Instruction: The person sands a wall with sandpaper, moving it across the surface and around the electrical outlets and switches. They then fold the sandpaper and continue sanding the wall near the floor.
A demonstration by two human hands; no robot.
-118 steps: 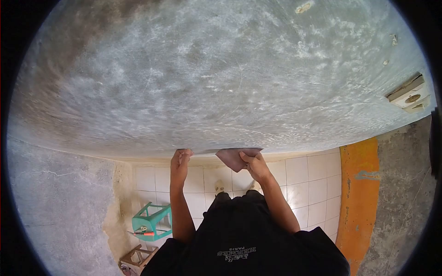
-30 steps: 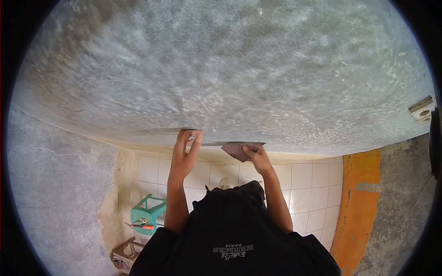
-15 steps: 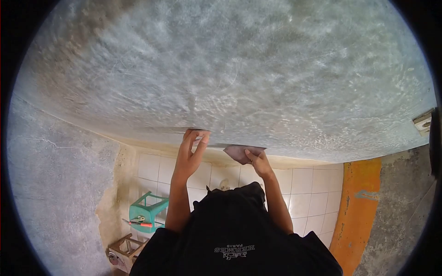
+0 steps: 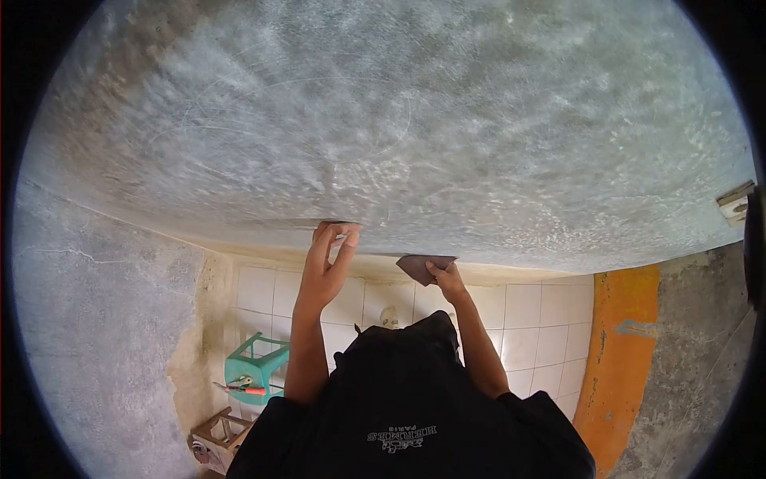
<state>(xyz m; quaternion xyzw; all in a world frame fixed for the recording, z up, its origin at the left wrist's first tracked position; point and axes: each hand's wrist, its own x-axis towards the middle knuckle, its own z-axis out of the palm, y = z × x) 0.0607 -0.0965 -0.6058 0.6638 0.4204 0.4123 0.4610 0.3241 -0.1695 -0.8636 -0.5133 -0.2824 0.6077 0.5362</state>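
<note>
A mottled grey wall (image 4: 383, 136) rises in front of me. My left hand (image 4: 329, 259) rests its fingertips against the lower part of this wall, fingers bent and thumb apart, with nothing visible in it. To its right, my right hand (image 4: 449, 281) grips a dark brown sheet of sandpaper (image 4: 416, 269) between thumb and fingers. The sheet's upper edge lies along the wall, and its left corner hangs down. The fingers behind the sheet are hidden.
A green plastic stool (image 4: 247, 369) stands at lower left, bearing an orange-handled tool (image 4: 246, 389). Beside it is a wooden stool (image 4: 219, 431). White tiles (image 4: 523, 347) cover the floor. An electrical socket (image 4: 734, 205) sits on the wall at right, above an orange-painted strip (image 4: 618, 359).
The sandpaper has tilted a little and shifted slightly against the wall with my right hand. My left hand has moved slightly to the left, still at the wall.
</note>
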